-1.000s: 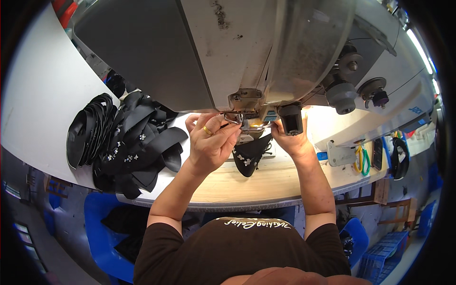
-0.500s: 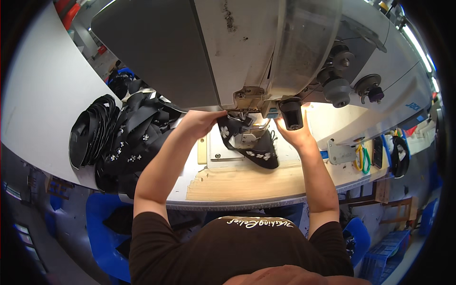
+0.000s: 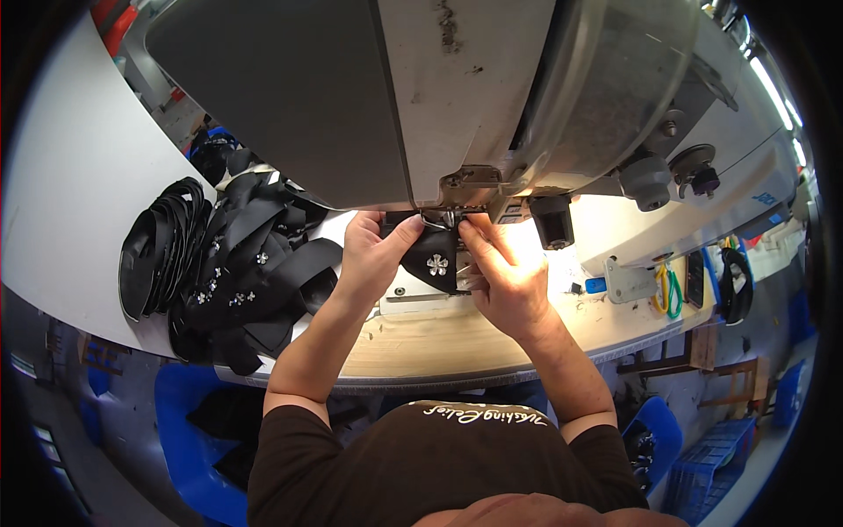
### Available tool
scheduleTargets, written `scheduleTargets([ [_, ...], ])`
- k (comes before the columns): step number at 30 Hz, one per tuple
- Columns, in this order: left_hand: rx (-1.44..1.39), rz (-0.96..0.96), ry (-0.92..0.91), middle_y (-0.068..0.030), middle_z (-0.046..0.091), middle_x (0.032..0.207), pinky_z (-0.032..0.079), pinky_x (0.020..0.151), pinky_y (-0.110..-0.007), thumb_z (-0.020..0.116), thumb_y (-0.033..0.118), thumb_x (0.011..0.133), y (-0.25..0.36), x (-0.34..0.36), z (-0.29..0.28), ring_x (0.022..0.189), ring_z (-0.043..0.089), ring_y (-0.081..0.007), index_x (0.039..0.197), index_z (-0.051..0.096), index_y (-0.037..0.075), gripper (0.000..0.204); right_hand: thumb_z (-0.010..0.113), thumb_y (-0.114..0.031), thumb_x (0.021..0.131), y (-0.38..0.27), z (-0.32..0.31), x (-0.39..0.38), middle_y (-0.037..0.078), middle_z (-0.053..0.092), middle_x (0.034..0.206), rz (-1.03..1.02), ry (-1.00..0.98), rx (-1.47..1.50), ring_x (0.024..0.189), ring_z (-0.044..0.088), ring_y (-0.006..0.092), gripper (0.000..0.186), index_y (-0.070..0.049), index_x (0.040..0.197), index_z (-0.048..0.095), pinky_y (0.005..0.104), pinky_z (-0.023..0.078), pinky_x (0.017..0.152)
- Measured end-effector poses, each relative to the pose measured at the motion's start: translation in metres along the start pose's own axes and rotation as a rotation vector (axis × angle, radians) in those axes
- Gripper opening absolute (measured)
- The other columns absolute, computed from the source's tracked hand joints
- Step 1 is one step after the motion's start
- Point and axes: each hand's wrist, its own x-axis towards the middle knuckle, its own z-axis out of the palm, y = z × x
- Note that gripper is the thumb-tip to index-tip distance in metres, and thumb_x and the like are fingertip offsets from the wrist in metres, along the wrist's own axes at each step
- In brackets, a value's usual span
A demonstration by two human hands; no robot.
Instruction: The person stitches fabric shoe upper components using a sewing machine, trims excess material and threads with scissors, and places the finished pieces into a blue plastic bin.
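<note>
A black shoe-upper-like piece [image 3: 415, 261] with a silvery flower ornament lies under the needle area of a sewing machine [image 3: 465, 97]. My left hand [image 3: 373, 255] pinches its left side, the thumb pressing on top close to the presser foot [image 3: 446, 217]. On the other side, my right hand [image 3: 511, 277] grips the piece's right edge, with thumb and fingertips right beside the foot. The machine head overhangs and hides the far end of the piece.
Left of my arm is a heap of black pieces [image 3: 263, 228] with flower ornaments, beside a stack of curved black pieces [image 3: 162, 250]. At right are yellow and green-handled snips [image 3: 673, 294] and a dark phone-like object [image 3: 696, 279]. A blue chair [image 3: 189, 430] stands below the table.
My right hand has come left from behind the machine's black knob onto the piece. The piece has been turned, and its row of flowers at the right no longer shows.
</note>
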Motion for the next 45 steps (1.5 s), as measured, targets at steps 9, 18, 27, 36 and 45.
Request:
scheduleTargets([
  [9,0.175,-0.020,-0.081,0.0000,0.063,0.086,0.045,0.061,-0.021,0.056,0.022,0.096,-0.013,0.015,-0.055,0.070,0.057,-0.0062,0.100,0.061,0.004,0.019,0.063,0.005,0.061,0.002,-0.003,-0.008,0.012,0.066,0.091,0.099,-0.028,0.017,0.065,0.063,0.0274,0.056,-0.005,0.116,0.061,0.0353,0.051,0.056],
  [18,0.928,0.797,-0.110,-0.0165,0.061,0.111,0.043,0.092,-0.038,0.073,-0.003,0.066,-0.020,0.039,-0.042,0.108,0.057,-0.0335,0.115,0.057,0.003,0.052,0.065,0.007,0.057,-0.019,0.002,-0.020,0.020,0.060,0.106,-0.005,0.135,0.225,0.076,0.064,0.0295,0.042,0.000,0.099,0.063,0.0354,0.054,0.064],
  [27,1.027,1.142,-0.316,-0.0055,0.066,0.099,0.048,0.079,-0.036,0.072,0.000,0.061,0.018,0.005,-0.021,0.094,0.064,-0.0266,0.085,0.063,0.009,0.027,0.076,-0.018,0.064,-0.036,0.001,-0.016,0.011,0.053,0.112,0.089,0.065,-0.114,0.082,0.054,0.0264,0.046,-0.011,0.108,0.066,0.0359,0.047,0.062],
  [36,1.321,1.062,-0.378,0.0067,0.059,0.092,0.030,0.072,-0.033,0.063,0.011,0.068,0.042,-0.020,0.011,0.089,0.058,-0.0122,0.093,0.061,0.016,0.026,0.066,0.005,0.059,-0.001,-0.017,-0.003,0.015,0.062,0.107,-0.028,0.021,-0.011,0.079,0.063,0.0267,0.040,-0.005,0.097,0.070,0.0317,0.050,0.058],
  [45,1.383,1.050,-0.318,0.0079,0.061,0.092,0.028,0.077,-0.034,0.065,0.009,0.067,0.041,-0.017,0.009,0.085,0.057,-0.0112,0.088,0.065,0.016,0.022,0.064,0.006,0.056,0.004,-0.018,0.003,0.013,0.063,0.103,-0.068,-0.024,-0.081,0.082,0.064,0.0283,0.043,-0.004,0.098,0.070,0.0305,0.052,0.056],
])
